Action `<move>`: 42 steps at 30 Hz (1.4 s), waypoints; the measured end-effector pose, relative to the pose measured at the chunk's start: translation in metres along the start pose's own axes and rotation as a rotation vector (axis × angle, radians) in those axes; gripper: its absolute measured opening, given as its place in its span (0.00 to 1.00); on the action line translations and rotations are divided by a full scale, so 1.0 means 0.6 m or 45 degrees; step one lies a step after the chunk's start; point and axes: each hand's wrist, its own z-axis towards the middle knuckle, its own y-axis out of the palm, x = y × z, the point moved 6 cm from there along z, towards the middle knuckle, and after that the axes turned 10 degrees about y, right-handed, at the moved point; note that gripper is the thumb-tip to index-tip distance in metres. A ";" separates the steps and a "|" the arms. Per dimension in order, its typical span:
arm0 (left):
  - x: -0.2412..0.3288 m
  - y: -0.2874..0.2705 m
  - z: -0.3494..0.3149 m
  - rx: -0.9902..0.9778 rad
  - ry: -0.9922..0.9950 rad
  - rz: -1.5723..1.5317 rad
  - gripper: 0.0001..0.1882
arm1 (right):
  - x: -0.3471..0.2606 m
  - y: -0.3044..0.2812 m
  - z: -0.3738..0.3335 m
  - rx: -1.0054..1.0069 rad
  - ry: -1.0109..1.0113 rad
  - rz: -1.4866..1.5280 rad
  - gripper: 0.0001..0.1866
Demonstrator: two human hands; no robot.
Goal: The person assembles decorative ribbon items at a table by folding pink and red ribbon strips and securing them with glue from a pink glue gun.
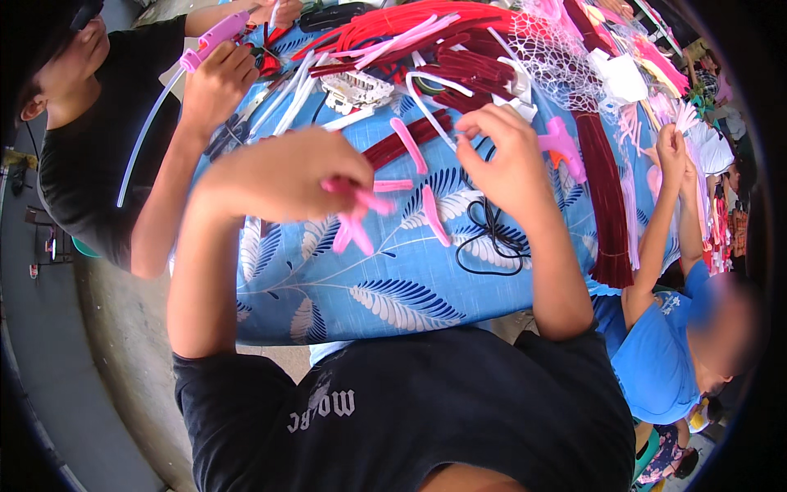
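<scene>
My left hand [295, 172], blurred by motion, is closed around pink fuzzy pipe cleaner pieces [354, 230], which stick out below its fingers over the table. My right hand [508, 156] is raised with its thumb and forefinger curved and slightly apart. Right by those fingertips ends a bent white stem [430, 111]; whether they touch it is hard to see. Between my hands, short pink pipe cleaner strips [434, 215] lie on the blue leaf-patterned tablecloth [393, 283]. A pink glue gun [564, 149] rests just beyond my right wrist.
A coiled black cord [496, 242] lies under my right forearm. Dark red pipe cleaner bundles [602, 197], a white power strip [357, 90] and white netting [553, 53] crowd the far side. At left, a person holds another pink glue gun [215, 39]; a person in blue works at right.
</scene>
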 end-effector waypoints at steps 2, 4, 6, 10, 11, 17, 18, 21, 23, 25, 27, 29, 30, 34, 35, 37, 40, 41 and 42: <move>-0.025 0.055 0.009 -0.172 -0.130 -0.013 0.11 | 0.035 0.004 -0.007 0.073 0.071 -0.371 0.04; -0.035 0.066 0.007 -0.051 -0.153 0.139 0.10 | 0.043 0.011 -0.008 -0.010 0.157 -0.382 0.05; -0.031 0.059 0.004 0.077 -0.201 0.198 0.09 | 0.045 0.020 -0.010 -0.069 0.174 -0.384 0.05; -0.002 0.020 0.001 0.155 -0.280 0.273 0.07 | 0.034 0.024 -0.012 -0.160 0.162 -0.387 0.05; -0.002 0.015 0.002 0.127 -0.282 0.328 0.06 | 0.034 0.025 -0.013 -0.196 0.164 -0.438 0.05; -0.055 -0.002 0.034 0.431 -0.386 0.715 0.07 | 0.041 0.034 -0.015 -0.073 0.174 -0.510 0.06; -0.066 0.001 0.039 0.397 -0.409 0.766 0.07 | 0.040 0.034 -0.014 -0.043 0.171 -0.507 0.06; -0.090 0.019 0.056 0.320 -0.389 0.821 0.07 | 0.038 0.033 -0.016 -0.025 0.169 -0.497 0.06; -0.097 0.023 0.062 0.302 -0.398 0.835 0.06 | 0.033 0.031 -0.015 0.020 0.176 -0.449 0.05; -0.099 0.020 0.068 0.309 -0.389 0.825 0.06 | 0.026 0.023 -0.015 0.102 0.155 -0.409 0.05; -0.088 0.002 0.064 0.441 -0.353 0.810 0.05 | 0.019 0.012 -0.016 0.214 0.110 -0.372 0.05; -0.069 -0.026 0.059 0.586 -0.298 0.812 0.05 | 0.012 0.001 -0.013 0.319 0.076 -0.269 0.05; -0.061 -0.043 0.055 0.665 -0.264 0.819 0.05 | 0.011 -0.004 -0.013 0.367 0.062 -0.217 0.06; -0.036 -0.101 0.023 1.026 -0.097 0.816 0.06 | -0.003 -0.013 -0.011 0.426 -0.074 0.017 0.06; -0.035 -0.106 0.017 1.030 -0.101 0.722 0.06 | -0.010 -0.013 -0.012 0.433 -0.101 0.103 0.05; -0.014 -0.118 0.020 1.169 -0.195 0.216 0.04 | -0.014 -0.017 -0.013 0.388 -0.123 0.216 0.05; -0.005 -0.104 0.024 1.258 -0.094 -0.286 0.04 | -0.018 -0.015 -0.019 0.124 -0.036 0.443 0.09; -0.008 -0.093 0.024 1.265 -0.003 -0.341 0.05 | -0.018 -0.010 -0.026 -0.035 0.057 0.597 0.11; -0.006 -0.086 0.028 1.266 0.101 -0.397 0.06 | -0.015 -0.004 -0.028 -0.187 0.150 0.741 0.13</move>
